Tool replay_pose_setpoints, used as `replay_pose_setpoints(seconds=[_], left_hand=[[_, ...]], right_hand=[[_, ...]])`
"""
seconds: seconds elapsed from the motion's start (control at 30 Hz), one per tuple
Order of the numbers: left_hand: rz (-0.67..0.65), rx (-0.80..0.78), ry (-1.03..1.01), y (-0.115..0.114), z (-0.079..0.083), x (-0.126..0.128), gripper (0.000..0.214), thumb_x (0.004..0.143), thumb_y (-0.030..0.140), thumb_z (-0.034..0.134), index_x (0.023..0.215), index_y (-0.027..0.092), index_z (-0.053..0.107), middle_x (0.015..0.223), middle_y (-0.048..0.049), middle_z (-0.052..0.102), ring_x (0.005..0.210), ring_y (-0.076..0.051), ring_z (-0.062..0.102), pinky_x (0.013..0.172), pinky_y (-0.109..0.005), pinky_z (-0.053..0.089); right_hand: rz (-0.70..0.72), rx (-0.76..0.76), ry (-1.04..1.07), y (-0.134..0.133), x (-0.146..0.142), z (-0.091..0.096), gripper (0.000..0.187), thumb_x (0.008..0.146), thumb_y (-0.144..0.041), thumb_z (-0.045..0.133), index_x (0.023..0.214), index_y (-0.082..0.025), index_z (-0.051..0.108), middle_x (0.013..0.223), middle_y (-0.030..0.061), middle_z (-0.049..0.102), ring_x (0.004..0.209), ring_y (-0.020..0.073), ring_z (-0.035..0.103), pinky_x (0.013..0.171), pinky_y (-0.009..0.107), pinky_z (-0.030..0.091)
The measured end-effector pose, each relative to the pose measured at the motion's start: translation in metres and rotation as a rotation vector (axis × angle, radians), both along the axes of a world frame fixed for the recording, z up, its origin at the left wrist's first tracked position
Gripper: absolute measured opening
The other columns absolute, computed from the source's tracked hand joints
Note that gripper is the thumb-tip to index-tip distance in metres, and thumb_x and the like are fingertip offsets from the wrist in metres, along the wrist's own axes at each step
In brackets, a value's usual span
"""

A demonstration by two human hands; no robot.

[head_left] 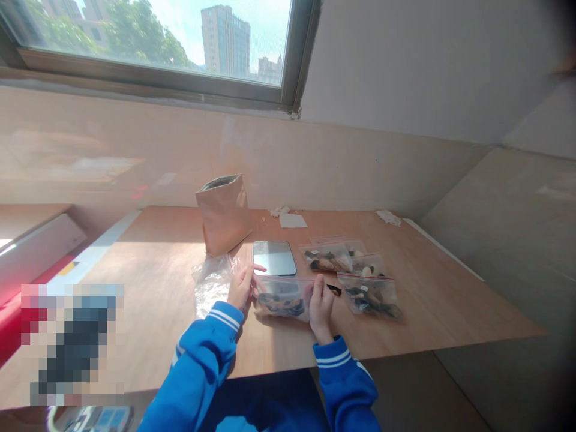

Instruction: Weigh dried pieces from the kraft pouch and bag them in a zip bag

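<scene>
Clear plastic zip bag point(282, 298) of dark pieces lies on the wooden bench point(441, 306) between the two hands, close to both. The left hand point(242, 287) is open, fingers loosely curled, at the bag's left end and just below a flat digital scale point(273, 258). The right hand point(321, 309) pinches a small dark piece point(333, 290) in its fingertips at the bag's right end. More zip bags point(369, 297) lie further right; a crumpled plastic sheet point(210, 285) and a brown paper bag point(224, 215) sit left.
</scene>
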State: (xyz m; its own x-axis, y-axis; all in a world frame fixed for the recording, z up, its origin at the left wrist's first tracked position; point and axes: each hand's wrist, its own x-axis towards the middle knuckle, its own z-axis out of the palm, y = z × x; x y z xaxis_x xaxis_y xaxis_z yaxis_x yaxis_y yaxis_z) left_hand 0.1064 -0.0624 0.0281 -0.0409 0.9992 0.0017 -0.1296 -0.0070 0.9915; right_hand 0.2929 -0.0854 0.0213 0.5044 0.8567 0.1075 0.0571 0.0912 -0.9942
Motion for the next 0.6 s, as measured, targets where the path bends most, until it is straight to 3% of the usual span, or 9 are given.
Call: replay_pose_setpoints(seconds=[0.2, 0.33, 0.6], left_hand=[[0.063, 0.001, -0.025, 0.004, 0.0, 0.002, 0.053, 0.082, 0.065, 0.051, 0.08, 0.013, 0.062, 0.045, -0.0015, 0.059, 0.034, -0.007, 0.046, 0.033, -0.014, 0.028], [0.113, -0.003, -0.051, 0.004, -0.006, 0.0, 0.053, 0.083, 0.064, 0.05, 0.077, 0.013, 0.061, 0.044, -0.0009, 0.057, 0.032, -0.007, 0.044, 0.032, -0.015, 0.028], [0.258, 0.055, 0.026, 0.007, -0.015, -0.006, 0.047, 0.086, 0.057, 0.049, 0.071, 0.014, 0.063, 0.046, 0.0001, 0.054, 0.038, -0.008, 0.046, 0.034, -0.016, 0.035]], right_hand=[[-0.012, 0.017, 0.02, -0.013, 0.007, 0.014, 0.067, 0.077, -0.083, 0.04, 0.051, -0.022, 0.049, 0.04, 0.001, 0.048, 0.034, 0.0129, 0.04, 0.036, 0.028, 0.028], [-0.05, 0.043, -0.035, -0.013, 0.03, 0.028, 0.061, 0.081, -0.078, 0.04, 0.052, -0.025, 0.049, 0.045, 0.0042, 0.05, 0.038, 0.0167, 0.043, 0.039, 0.032, 0.032], [-0.239, 0.129, -0.126, 0.043, 0.107, 0.063, 0.063, 0.082, -0.078, 0.038, 0.058, -0.021, 0.053, 0.048, 0.0029, 0.053, 0.041, 0.0144, 0.045, 0.041, 0.028, 0.033]])
